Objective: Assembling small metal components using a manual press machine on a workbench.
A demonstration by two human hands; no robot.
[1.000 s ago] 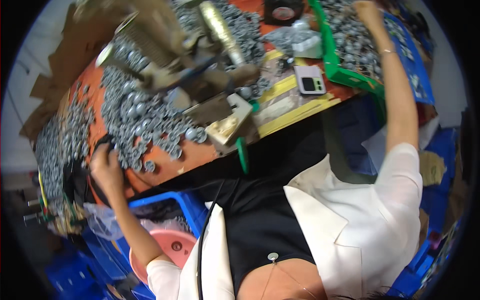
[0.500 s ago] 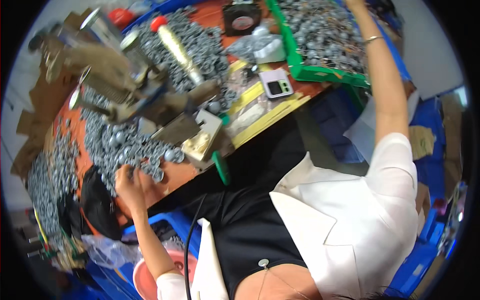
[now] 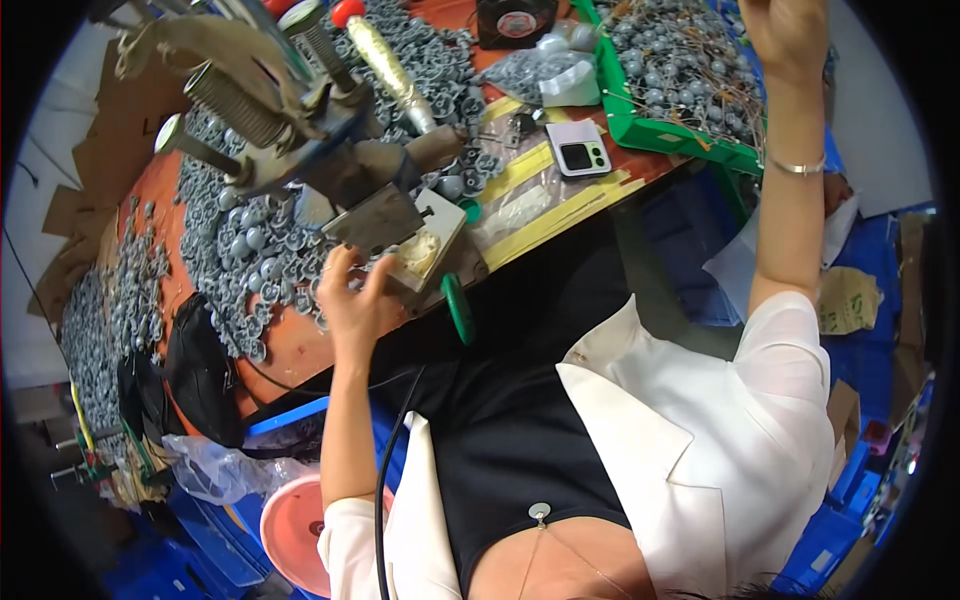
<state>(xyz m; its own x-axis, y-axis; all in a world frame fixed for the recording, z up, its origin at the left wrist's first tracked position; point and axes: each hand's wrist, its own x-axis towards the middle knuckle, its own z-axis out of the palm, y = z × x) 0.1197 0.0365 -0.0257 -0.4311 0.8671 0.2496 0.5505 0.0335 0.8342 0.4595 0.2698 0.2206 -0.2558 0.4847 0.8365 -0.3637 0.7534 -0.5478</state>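
Note:
My left hand (image 3: 352,300) is at the near side of a metal press (image 3: 370,220), its thumb and forefinger apart beside the press's light-coloured holder (image 3: 425,250). No part shows clearly between those fingers. Loose grey plastic cup-shaped parts (image 3: 245,300) lie heaped just to its left. My right hand (image 3: 785,35) is raised at the upper right, by the far end of a green tray (image 3: 690,143) of grey balls and thin brownish pieces. The top of the picture cuts off its fingers, so what they hold is hidden.
A red-knobbed lever (image 3: 380,65) slants over the heap. A phone (image 3: 578,150) lies near the table edge, with a bag of grey parts (image 3: 535,75) behind. A green oval piece (image 3: 457,308) sticks out below the press. A black pouch (image 3: 200,355) and a pink bucket (image 3: 295,530) are lower left.
My left hand has moved right, from the heap of grey parts to the press. My right hand remains raised at the upper right. The whole view has shifted slightly.

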